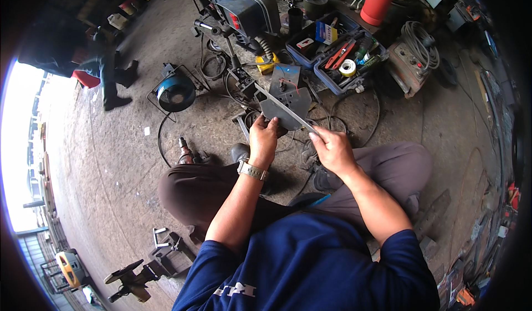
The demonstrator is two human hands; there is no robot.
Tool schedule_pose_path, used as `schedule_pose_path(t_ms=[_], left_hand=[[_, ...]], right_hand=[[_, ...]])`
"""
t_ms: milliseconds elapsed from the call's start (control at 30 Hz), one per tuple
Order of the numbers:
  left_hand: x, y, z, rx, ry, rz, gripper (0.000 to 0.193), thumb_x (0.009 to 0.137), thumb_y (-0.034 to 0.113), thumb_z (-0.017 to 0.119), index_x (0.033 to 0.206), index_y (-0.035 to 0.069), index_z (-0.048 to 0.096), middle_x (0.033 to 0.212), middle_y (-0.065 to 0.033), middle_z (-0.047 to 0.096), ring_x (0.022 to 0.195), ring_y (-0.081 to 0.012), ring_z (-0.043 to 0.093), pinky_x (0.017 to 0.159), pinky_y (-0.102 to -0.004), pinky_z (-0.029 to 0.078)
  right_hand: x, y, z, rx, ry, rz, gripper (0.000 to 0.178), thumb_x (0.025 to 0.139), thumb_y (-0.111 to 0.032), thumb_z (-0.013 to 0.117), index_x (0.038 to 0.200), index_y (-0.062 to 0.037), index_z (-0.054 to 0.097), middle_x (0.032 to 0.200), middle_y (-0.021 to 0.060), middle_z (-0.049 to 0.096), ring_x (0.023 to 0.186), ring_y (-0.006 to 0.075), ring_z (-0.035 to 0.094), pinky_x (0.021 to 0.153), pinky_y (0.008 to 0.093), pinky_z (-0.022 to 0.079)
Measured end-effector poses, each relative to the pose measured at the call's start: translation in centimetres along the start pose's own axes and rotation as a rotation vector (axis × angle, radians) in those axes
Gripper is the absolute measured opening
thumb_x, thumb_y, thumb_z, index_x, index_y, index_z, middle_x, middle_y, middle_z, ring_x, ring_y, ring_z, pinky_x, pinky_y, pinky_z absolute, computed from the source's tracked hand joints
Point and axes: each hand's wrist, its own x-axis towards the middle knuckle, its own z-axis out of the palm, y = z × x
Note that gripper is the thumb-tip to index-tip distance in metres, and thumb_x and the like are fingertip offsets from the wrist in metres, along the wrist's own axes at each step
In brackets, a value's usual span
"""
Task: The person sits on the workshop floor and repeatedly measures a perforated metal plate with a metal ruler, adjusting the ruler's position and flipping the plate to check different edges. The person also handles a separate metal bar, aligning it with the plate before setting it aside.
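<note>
My left hand [262, 140] is closed on the near left edge of a grey metal plate [300, 101] with cut corners and small holes, its thumb on top. A long, thin, flat metal bar that looks like a file [284, 107] lies slantwise across the plate. My right hand [334, 150] grips the bar's near end, with the thumb along it; any handle is hidden in the fist. Just beyond the plate stands a dark metal piece [286, 77] with a small reddish spot. Next to it is a clamp-like metal fixture [243, 80].
A blue fan [175, 93] and a power tool [185, 151] are on the floor to the left. Ahead are a machine with a grey frame [244, 12], an open toolbox [327, 84], a red cylinder [380, 1] and a cable-topped box [407, 62]. Cables loop around. Another person's legs [113, 81] show far left.
</note>
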Motion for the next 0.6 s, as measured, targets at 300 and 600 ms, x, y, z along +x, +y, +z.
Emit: schedule_pose_path(t_ms=[300, 600], left_hand=[[-0.4, -1.1, 1.4, -0.331, 0.035, -0.167, 0.017, 0.097, 0.004, 0.055, 0.109, -0.009, 0.052, 0.1, -0.0178, 0.065, 0.085, -0.0286, 0.07, 0.081, -0.0378, 0.06], [4.0, -5.9, -3.9, 0.641, -0.226, 0.519, 0.023, 0.088, 0.012, 0.065, 0.107, 0.002, 0.058, 0.099, -0.0094, 0.064, 0.086, -0.0234, 0.066, 0.079, -0.0405, 0.057]], right_hand=[[-1.7, 3.2, 4.6, 0.047, -0.098, 0.212, 0.02, 0.093, -0.018, 0.061, 0.083, -0.0009, 0.061, 0.065, 0.0234, 0.059, 0.066, 0.042, 0.064, 0.054, 0.0448, 0.046], [-0.3, 4.1, 6.5, 0.72, -0.197, 0.658, 0.023, 0.102, -0.025, 0.056, 0.084, -0.0104, 0.061, 0.059, -0.0063, 0.047, 0.047, 0.0055, 0.042, 0.042, 0.0252, 0.032]])
